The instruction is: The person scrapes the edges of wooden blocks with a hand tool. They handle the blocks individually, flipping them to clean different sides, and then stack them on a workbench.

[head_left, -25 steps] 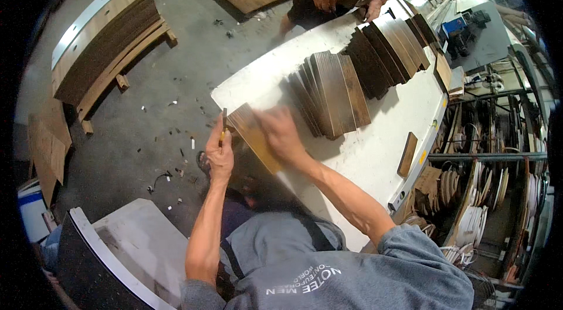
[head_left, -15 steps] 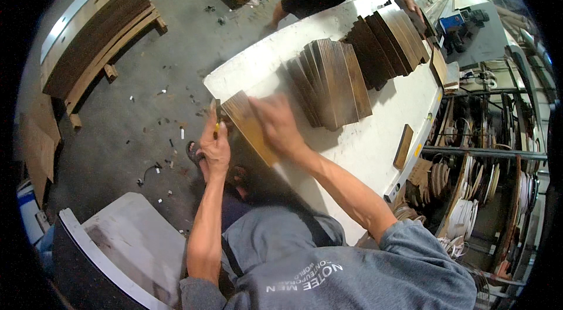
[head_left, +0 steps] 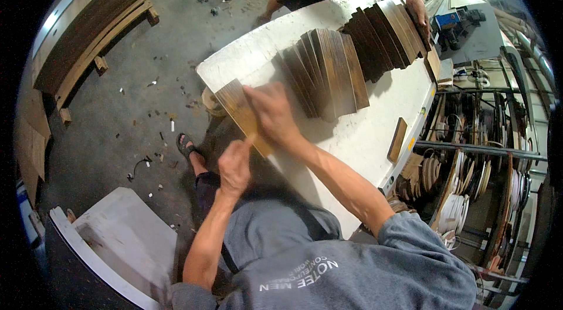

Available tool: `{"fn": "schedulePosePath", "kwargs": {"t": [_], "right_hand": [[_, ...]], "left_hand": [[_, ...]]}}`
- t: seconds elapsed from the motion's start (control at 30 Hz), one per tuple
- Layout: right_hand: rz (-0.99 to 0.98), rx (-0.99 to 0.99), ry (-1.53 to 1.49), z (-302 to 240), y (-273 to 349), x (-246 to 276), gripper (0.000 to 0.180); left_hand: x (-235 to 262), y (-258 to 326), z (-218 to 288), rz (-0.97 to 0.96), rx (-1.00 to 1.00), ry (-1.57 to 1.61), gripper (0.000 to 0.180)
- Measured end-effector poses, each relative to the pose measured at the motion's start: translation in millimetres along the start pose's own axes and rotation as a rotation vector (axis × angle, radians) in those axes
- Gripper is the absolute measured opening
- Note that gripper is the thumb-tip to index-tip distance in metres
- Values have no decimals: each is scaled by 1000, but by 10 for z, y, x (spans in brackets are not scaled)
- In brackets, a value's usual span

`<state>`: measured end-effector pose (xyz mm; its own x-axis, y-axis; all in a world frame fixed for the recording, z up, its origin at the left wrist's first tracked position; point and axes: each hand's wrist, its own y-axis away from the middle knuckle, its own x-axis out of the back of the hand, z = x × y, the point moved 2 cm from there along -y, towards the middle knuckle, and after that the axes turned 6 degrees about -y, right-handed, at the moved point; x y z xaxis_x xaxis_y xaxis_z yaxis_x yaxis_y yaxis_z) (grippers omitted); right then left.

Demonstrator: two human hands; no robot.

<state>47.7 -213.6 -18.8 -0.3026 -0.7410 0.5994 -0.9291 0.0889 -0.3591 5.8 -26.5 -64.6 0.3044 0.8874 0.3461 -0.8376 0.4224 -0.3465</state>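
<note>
A narrow brown wood-grain board (head_left: 234, 102) lies along the left edge of the white table (head_left: 346, 146). My right hand (head_left: 273, 112), slightly blurred, is closed on the board's right side. Beside the board's near left edge is my left hand (head_left: 234, 168), its fingers curled into a fist. The small black-and-yellow hand tool it held half a second ago is mostly hidden now. A fanned stack of similar boards (head_left: 328, 72) lies to the right of my right hand. Behind it is another stack of dark boards (head_left: 381, 37).
Across the table a co-worker's hand (head_left: 417, 15) rests by the far stack. A loose wooden strip (head_left: 397, 140) lies near the table's right edge. Racks of coiled edging (head_left: 457, 213) stand at right. Stacked curved panels (head_left: 88, 40) are at far left, a grey panel (head_left: 132, 234) at lower left.
My left hand has come down from the board's far end to its near left edge. My right hand stays on the board. The co-worker's hand has shifted slightly down the far stack.
</note>
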Motion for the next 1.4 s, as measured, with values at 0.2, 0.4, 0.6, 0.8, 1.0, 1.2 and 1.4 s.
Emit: {"fn": "schedulePosePath", "kwargs": {"t": [0.2, 0.4, 0.6, 0.8, 1.0, 1.2, 1.4], "right_hand": [[11, 60, -31, 99, -38, -101, 34], [116, -53, 60, -19, 6, -130, 35], [138, -101, 125, -296, 358, -286, 46], [-149, 130, 44, -659, 611, 280, 60], [-762, 402, 45, -878, 652, 698, 78], [-965, 137, -227, -655, 768, 646, 47], [-476, -435, -437, -380, 948, 809, 40]], "left_hand": [[-110, 859, 387, -192, -62, -123, 41], [290, 231, 598, 237, 566, 144, 44], [-1, 277, 220, 277, 656, 133, 27], [806, 243, 814, -162, 658, 171, 28], [1188, 364, 819, -666, 695, 72, 29], [1056, 282, 937, -518, 849, 408, 36], [1148, 534, 517, 252, 1072, 993, 43]]}}
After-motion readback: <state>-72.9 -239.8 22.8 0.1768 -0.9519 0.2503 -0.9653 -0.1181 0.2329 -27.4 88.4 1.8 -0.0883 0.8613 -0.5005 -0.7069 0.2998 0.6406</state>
